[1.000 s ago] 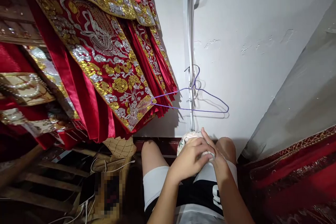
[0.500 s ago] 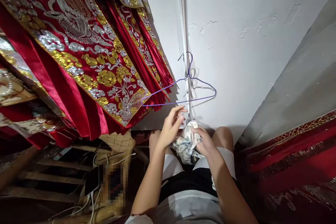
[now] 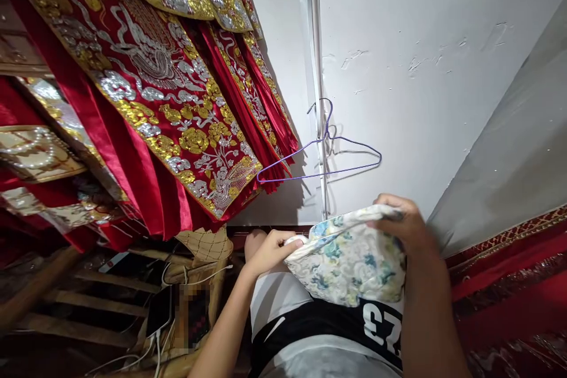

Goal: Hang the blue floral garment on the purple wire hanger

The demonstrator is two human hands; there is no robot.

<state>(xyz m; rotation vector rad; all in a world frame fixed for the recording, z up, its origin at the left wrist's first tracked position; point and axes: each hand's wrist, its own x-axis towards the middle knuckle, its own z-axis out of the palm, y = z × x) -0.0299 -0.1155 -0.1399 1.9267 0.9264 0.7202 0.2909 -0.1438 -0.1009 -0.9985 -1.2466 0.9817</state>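
Observation:
A white garment point(image 3: 354, 260) with blue, green and yellow flowers is stretched between my two hands above my lap. Its folded upper edge looks like a waistband; the exact kind of garment is not plain. My left hand point(image 3: 272, 251) pinches the left end of that edge, thumb on top. At the other end, higher up, my right hand point(image 3: 401, 218) grips the edge, slightly blurred. Just beyond the garment, a purple wire hanger point(image 3: 319, 175) hangs in front of the wall, with nothing on it and touched by neither hand.
Red costumes with gold and silver embroidery point(image 3: 195, 142) hang at the left. Below them, a wooden slatted seat point(image 3: 101, 292) carries a phone point(image 3: 158, 310) with white cables. A white pole point(image 3: 315, 41) runs down the wall, and red fabric point(image 3: 522, 283) lies at the lower right.
The bunched garment has been spread out between my hands. My left hand has come down from near the hanger and taken its left end; my right hand has moved right and up.

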